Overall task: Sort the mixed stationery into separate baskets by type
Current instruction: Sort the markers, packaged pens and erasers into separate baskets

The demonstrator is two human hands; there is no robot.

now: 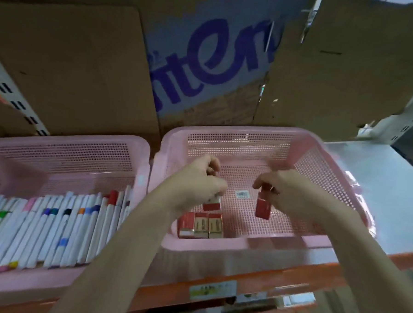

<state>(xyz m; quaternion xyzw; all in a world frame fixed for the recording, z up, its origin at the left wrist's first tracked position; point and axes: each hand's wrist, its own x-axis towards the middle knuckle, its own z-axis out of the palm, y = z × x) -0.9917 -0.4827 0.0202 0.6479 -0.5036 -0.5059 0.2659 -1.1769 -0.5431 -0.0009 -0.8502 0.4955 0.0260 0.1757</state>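
Two pink mesh baskets stand side by side on a shelf. The left basket (pixel 70 142) holds several white markers (pixel 53 227) with coloured caps, lying in a row. The right basket (pixel 237 134) has three small red boxes (pixel 200 225) lined up at its front left. My left hand (pixel 197 179) is inside this basket and grips a red and white box (pixel 212 203) just above that row. My right hand (pixel 285 189) pinches another red box (pixel 263 208) by its top, hanging over the basket floor.
Cardboard boxes (pixel 85 66) fill the back of the shelf, one with blue lettering. An orange shelf edge (pixel 265 286) with a label runs along the front. White shelf surface (pixel 378 189) lies to the right of the baskets. A barcode sticker (pixel 242 194) sits on the right basket's floor.
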